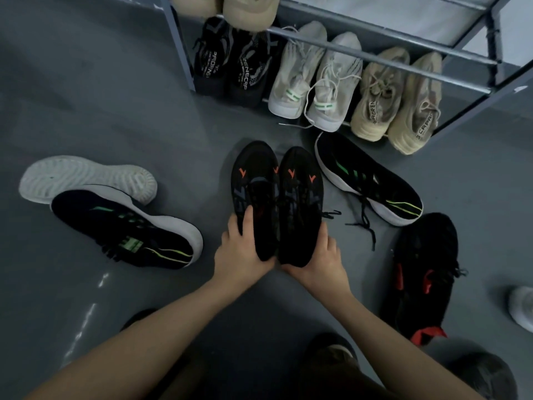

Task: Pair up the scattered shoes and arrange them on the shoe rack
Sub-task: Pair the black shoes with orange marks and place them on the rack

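Observation:
Two black shoes with orange marks sit side by side in the middle of the floor, toes toward the rack. My left hand point(240, 249) grips the heel of the left black-orange shoe point(253, 180). My right hand point(318, 261) grips the heel of the right black-orange shoe point(301, 183). The grey metal shoe rack point(375, 44) stands at the back. Its bottom level holds a black pair point(230, 62), a white pair point(314, 79) and a beige pair point(398, 102).
Loose on the grey floor lie a black shoe with green stripes point(127, 229) at left beside an overturned white-soled shoe point(86, 177), a matching black-green shoe point(369, 180) at right, and a black-red shoe point(424, 272). A beige pair point(248, 10) sits on an upper shelf.

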Demonstrator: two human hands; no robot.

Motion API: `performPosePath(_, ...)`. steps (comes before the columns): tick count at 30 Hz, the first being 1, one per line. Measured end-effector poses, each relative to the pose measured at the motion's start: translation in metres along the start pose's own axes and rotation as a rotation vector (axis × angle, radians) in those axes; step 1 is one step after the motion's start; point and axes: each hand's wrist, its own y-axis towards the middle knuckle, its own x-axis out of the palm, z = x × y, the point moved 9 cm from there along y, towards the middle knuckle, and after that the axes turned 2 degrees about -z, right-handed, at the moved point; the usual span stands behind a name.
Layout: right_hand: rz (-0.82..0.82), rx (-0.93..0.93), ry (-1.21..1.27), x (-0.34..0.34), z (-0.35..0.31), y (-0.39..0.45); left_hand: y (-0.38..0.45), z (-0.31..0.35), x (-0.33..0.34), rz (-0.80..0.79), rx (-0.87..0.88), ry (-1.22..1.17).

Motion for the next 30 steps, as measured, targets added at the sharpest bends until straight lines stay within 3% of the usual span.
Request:
performPosePath(7,0.05,-0.082,0.052,-0.017,-0.008,-0.005,-0.008,-0.001,-0.034,0.141,0.08,-0.087)
performPosePath(15,0.278,-0.121,0.192,-0.069,-0.049,-0.015,-0.019,0.019,-0.094,0.327,0.167,-0.262)
performPosePath(19,0.399,-0.177,0.264,-0.102,-0.071,-0.026,-0.034,0.044,-0.141,0.521,0.348,-0.166)
performPosePath(30,0.65,-0.297,0.336,-0.204,-0.129,-0.035,-0.032,0.131,-0.223,0.743,0.628,-0.042)
